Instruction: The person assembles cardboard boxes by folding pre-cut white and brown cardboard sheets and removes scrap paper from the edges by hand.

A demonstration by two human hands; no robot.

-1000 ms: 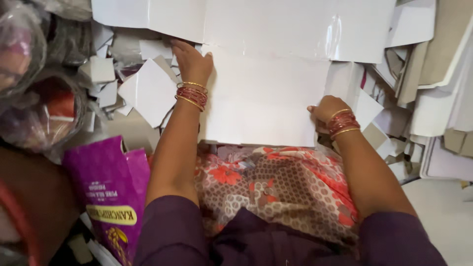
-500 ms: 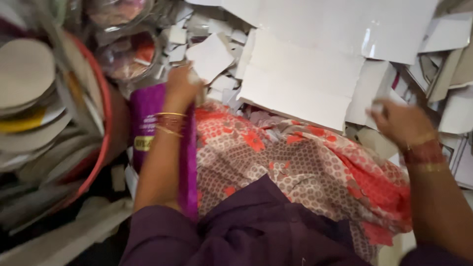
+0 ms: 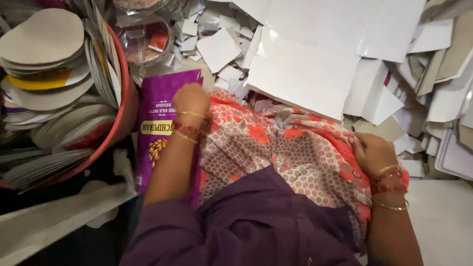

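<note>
**Left hand at the purple bag, right hand on the patterned cloth**

The left hand [image 3: 191, 101] sits curled at the top edge of a purple bag [image 3: 160, 123] that stands upright beside the person's lap. The fingers are bent down over the bag's upper edge, but they face away from the camera, so I cannot tell whether the grip is closed on the bag or only resting against it. Bangles [image 3: 189, 129] circle the wrist just behind the grip.

Directly beside the left grip, toward the person's middle, lies the patterned cloth [image 3: 286, 148] in red and beige that covers the lap. The right hand [image 3: 372, 152] lies on the far side of this cloth, well apart from the left hand, fingers curled against the fabric; whether it pinches the cloth or just presses on it cannot be told. Gold and red bangles [image 3: 391, 182] ring that wrist too.

Ahead of both grips, a large white cardboard sheet [image 3: 315, 64] lies on the lap's far edge, with loose white card scraps [image 3: 219, 49] scattered ahead of the left grip. Out beyond the left grip, past the purple bag, a red tub [image 3: 120, 113] holds stacks of round card discs [image 3: 42, 37]. A clear plastic bag [image 3: 145, 42] lies ahead of the purple bag.
</note>
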